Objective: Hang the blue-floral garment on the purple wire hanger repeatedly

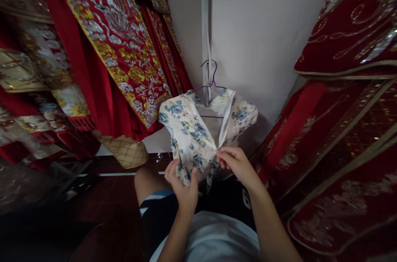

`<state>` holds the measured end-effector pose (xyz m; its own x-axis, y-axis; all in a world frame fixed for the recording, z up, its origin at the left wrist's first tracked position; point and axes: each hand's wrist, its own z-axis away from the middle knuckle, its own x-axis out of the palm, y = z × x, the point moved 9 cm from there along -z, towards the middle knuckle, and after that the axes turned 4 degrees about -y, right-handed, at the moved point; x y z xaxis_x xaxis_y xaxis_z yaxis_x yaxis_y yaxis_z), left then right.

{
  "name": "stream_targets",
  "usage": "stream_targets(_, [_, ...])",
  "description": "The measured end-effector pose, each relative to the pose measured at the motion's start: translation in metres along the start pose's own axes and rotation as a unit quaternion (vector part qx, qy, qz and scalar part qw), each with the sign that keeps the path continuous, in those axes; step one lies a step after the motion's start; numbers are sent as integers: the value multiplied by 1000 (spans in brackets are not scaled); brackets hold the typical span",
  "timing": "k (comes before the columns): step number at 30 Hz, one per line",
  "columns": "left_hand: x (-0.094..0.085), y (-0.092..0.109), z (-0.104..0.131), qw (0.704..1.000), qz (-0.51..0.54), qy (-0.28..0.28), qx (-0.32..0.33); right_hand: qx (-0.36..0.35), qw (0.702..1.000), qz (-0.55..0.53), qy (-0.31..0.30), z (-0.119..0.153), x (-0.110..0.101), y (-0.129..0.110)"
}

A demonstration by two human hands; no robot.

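A white short-sleeved floral garment (195, 129) with blue flowers and a deep V neck hangs in front of me on a thin purple hanger (213, 84). Its lower end is partly hidden, so I cannot tell if it is a blouse or a dress. My right hand (237, 163) pinches the front edge at the bottom of the V. My left hand (184, 183) holds the garment's left side near the waist, fingers around the side and thumb up in front of the cloth.
Red robes with gold and silver embroidery (124, 43) hang on the left. More dark red beaded garments (347, 129) hang close on the right. A pale wall (254, 26) with a white vertical strip stands behind. My knees and lap are below, over a dark tiled floor (108, 196).
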<state>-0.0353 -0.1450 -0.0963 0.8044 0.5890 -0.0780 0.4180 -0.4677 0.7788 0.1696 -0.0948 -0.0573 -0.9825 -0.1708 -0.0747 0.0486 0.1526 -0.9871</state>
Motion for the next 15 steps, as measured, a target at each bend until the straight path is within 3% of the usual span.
stream_targets(2, [27,23,-8,993,3,-100,60,-6,999,28,-35,1,9,-1])
stream_targets(5, [67,43,-17,964,72,-244,81,-14,997,37,-62,2,18,-3])
stream_targets(11, [85,56,-17,951,69,-283,107,7,999,-30,-10,-6,4,0])
stream_targets(15, [97,48,-6,929,27,-358,88,-1,992,-119,47,-40,-19,-13])
